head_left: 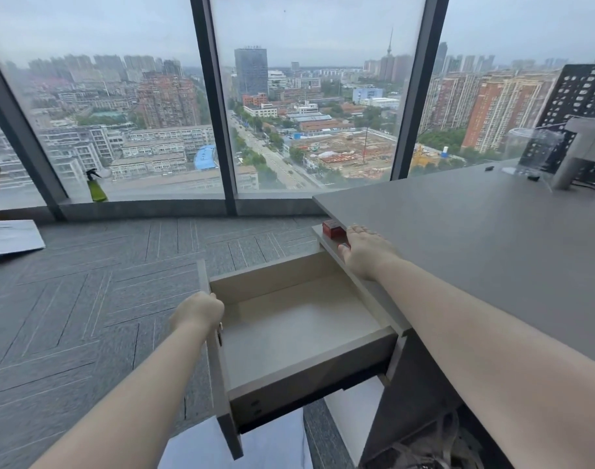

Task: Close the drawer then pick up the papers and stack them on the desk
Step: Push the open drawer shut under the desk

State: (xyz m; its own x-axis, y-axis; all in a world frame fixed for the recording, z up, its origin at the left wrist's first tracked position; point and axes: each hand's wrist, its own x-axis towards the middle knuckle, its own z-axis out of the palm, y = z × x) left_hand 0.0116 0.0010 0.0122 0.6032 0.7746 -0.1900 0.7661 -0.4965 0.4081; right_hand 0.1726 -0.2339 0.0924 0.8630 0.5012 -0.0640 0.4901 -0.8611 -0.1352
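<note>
An open, empty drawer (299,333) sticks out to the left from under the grey desk (475,238). My left hand (199,311) is curled over the top edge of the drawer's front panel (218,367). My right hand (365,252) lies flat, fingers together, on the shelf ledge beside the drawer, just under the desk edge. White papers lie on the floor: some at the far left (10,236), others below the drawer (275,445) and under the desk (353,411).
A small red box (331,228) sits on the ledge next to my right hand. On the desk's far right stand a clear plastic cup (533,150) and a monitor stand (580,154). A green spray bottle (96,186) stands on the window sill.
</note>
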